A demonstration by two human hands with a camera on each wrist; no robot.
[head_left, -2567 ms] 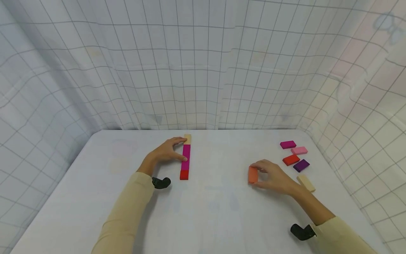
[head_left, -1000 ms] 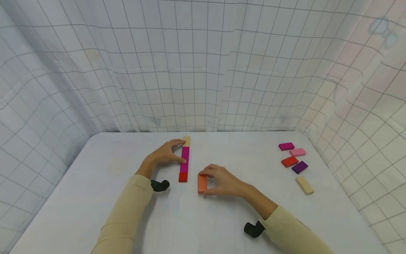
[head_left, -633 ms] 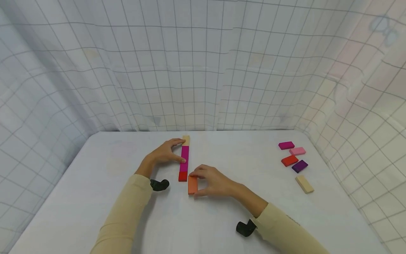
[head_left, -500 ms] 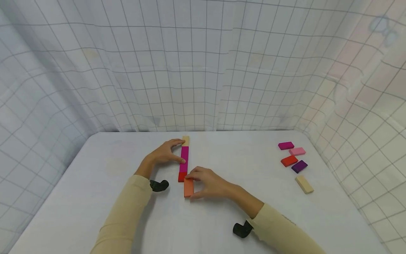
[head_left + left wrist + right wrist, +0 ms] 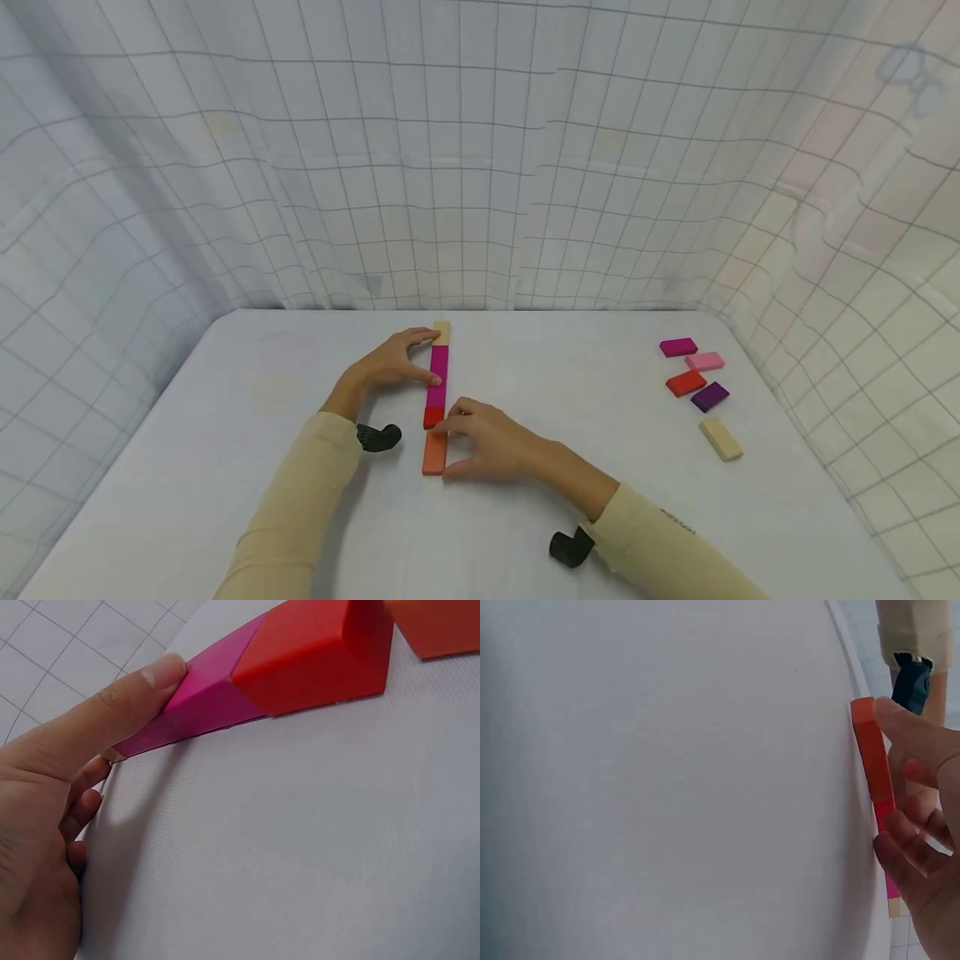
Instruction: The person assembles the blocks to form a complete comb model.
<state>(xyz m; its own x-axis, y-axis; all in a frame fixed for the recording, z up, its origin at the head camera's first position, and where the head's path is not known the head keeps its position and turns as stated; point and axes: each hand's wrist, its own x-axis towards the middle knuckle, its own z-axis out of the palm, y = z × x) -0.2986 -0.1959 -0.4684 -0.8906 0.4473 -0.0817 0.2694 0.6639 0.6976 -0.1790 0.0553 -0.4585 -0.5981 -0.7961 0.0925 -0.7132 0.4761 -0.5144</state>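
Note:
A straight row of small flat blocks lies on the white table: a beige block [image 5: 442,333] at the far end, a magenta stretch [image 5: 438,392], then a red block [image 5: 433,417]. My left hand [image 5: 390,360] rests along the row's left side, thumb on the magenta part, a fingertip at the beige block. My right hand [image 5: 491,442] pinches an orange block [image 5: 434,454] lengthwise between thumb and fingers, at the red block's near end. In the left wrist view a narrow gap shows between the red block [image 5: 315,660] and the orange block [image 5: 442,626].
At the table's right lie several loose blocks: a magenta block [image 5: 678,347], a pink block [image 5: 705,361], a red one [image 5: 686,383], a dark purple one [image 5: 709,397] and a beige one [image 5: 721,439]. A white gridded curtain [image 5: 480,167] surrounds the table [image 5: 225,467].
My right hand has brought the orange block leftward across the table, from near the loose blocks to the row's near end. My left hand stays in place at the row.

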